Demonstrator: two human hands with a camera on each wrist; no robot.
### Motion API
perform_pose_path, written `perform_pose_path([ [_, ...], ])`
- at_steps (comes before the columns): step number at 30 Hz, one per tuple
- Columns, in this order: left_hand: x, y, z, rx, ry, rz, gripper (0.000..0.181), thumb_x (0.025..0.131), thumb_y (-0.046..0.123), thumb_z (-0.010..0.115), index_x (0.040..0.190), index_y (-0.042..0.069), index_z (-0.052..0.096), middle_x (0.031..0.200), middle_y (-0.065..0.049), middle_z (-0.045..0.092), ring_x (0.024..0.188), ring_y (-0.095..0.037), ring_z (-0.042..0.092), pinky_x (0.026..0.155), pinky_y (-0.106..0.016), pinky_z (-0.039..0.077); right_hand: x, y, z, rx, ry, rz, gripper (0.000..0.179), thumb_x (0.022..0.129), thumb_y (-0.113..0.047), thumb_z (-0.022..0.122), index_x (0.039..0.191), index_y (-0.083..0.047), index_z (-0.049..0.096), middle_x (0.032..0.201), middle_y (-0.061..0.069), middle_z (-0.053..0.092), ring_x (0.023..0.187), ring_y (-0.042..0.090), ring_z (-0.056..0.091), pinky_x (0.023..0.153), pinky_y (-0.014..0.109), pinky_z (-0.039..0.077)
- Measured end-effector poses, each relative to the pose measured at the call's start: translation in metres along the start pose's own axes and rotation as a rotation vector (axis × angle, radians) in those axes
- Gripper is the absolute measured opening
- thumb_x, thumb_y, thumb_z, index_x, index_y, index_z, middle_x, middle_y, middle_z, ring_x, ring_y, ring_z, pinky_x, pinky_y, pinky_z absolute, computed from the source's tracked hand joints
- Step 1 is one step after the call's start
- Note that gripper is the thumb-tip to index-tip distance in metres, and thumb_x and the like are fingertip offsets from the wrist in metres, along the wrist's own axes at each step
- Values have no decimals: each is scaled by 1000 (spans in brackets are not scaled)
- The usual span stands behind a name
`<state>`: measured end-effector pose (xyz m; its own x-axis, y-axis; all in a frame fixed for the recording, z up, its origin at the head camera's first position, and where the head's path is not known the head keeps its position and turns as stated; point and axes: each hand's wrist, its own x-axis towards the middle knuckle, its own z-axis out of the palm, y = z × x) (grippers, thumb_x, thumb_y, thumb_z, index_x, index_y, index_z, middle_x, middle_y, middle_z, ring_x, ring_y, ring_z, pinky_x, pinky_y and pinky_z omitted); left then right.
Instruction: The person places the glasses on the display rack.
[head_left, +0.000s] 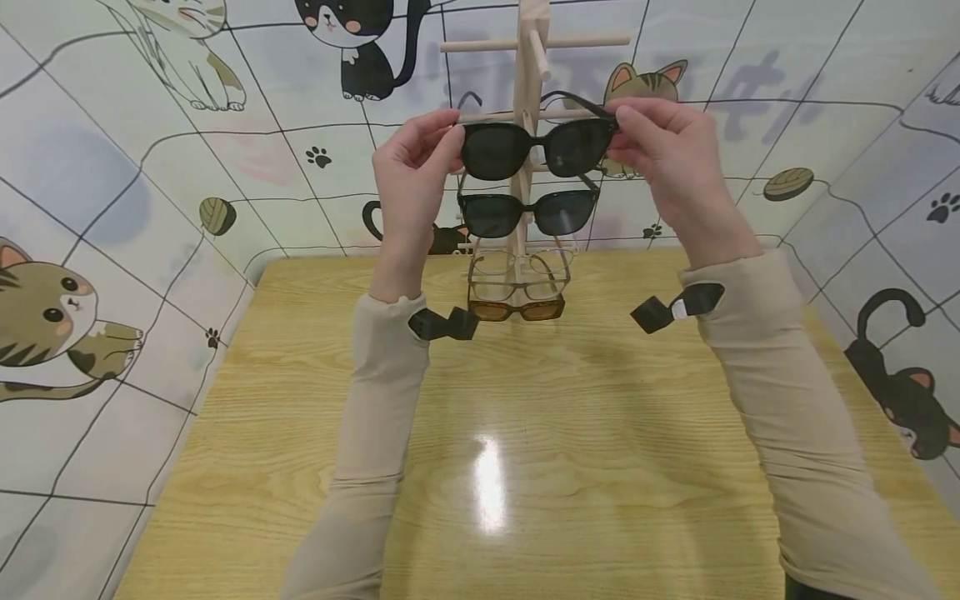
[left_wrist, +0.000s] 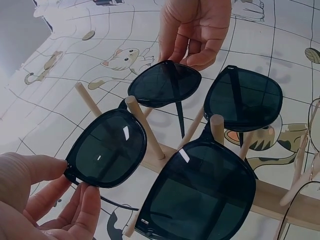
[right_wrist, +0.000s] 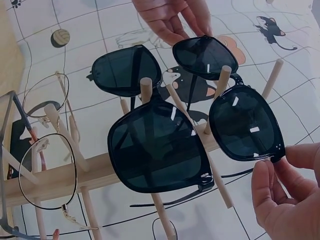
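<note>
Both hands hold one pair of black sunglasses (head_left: pixel 497 152) by its outer corners, at the upper part of a wooden glasses rack (head_left: pixel 531 25). My left hand (head_left: pixel 416 162) pinches the hinge corner on the left between thumb and fingers. On the other side my right hand (head_left: pixel 667 158) pinches the opposite corner, near where the temple arm runs back. The bridge sits at a peg (left_wrist: pixel 145 125) in the left wrist view. Directly below hangs a second pair of dark sunglasses (head_left: pixel 491 215), its bridge at another peg (right_wrist: pixel 146 90).
Lower on the rack hang thin-framed clear glasses (head_left: pixel 513 290) and brown-tinted glasses (head_left: pixel 516 312). Bare rods (head_left: pixel 480 46) stick out at the top. The rack stands at the back of a wooden table (head_left: pixel 570 467), before a wall (head_left: pixel 300 200) printed with cats.
</note>
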<state>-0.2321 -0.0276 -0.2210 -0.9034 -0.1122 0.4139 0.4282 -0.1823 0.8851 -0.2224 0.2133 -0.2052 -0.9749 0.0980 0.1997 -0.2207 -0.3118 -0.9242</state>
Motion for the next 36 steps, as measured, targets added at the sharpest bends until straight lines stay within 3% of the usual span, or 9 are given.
perform_pose_path([
  [13, 3, -6, 1, 32, 6, -6, 21, 88, 4, 64, 106, -6, 66, 86, -9, 66, 68, -15, 59, 69, -23, 53, 3, 4, -2, -15, 25, 37, 13, 85, -6, 68, 94, 3, 71, 85, 11, 56, 68, 19, 55, 64, 21, 54],
  [23, 5, -11, 0, 54, 3, 12, 20, 89, 5, 63, 106, -5, 67, 86, -7, 66, 68, -14, 59, 69, -25, 54, 2, 4, -3, -24, 16, 28, 14, 85, -7, 67, 96, 2, 70, 83, 12, 56, 70, 20, 55, 65, 21, 54],
  [36, 4, -12, -3, 68, -5, -13, 21, 92, 8, 60, 108, -3, 67, 82, -5, 63, 72, -17, 60, 73, -24, 54, 1, 4, -7, -40, 7, 21, 18, 87, -10, 66, 101, 2, 69, 83, 11, 58, 72, 20, 56, 66, 22, 54],
])
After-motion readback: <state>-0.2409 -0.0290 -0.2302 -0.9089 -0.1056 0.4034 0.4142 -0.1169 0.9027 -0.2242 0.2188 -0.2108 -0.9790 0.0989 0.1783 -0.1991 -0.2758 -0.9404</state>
